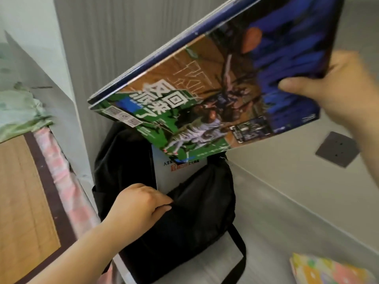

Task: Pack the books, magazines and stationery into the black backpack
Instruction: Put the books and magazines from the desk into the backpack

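Head view: soft black fabric backpack (180, 218) slumped on pale floor, mouth open upward, left hand (141, 206) pinching its front rim shut-fisted. A flat white book (176, 173) stands upright inside. Right hand (336, 91) clamps a stack of glossy magazines (215, 89) by one short edge; thin, rectangular, long axis tilted, far corner dipping toward the opening. Pastel patterned notebook (328, 271) lies bottom right, well apart.
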`<action>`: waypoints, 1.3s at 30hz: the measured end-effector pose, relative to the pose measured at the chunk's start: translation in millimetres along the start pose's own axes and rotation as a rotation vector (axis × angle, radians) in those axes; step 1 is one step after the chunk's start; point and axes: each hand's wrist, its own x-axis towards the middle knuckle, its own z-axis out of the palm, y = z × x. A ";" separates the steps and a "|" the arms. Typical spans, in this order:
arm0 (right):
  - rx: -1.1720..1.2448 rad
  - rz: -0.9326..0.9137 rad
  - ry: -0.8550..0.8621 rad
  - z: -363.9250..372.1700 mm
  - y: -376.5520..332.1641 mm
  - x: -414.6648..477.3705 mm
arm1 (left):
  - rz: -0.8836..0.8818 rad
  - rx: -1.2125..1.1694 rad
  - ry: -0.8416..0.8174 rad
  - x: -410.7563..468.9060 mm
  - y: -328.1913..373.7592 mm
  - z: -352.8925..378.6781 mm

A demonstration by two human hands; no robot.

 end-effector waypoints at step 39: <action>-1.067 0.103 -0.989 180.8 87.9 78.3 | -0.030 -0.088 0.219 9.4 -12.9 0.3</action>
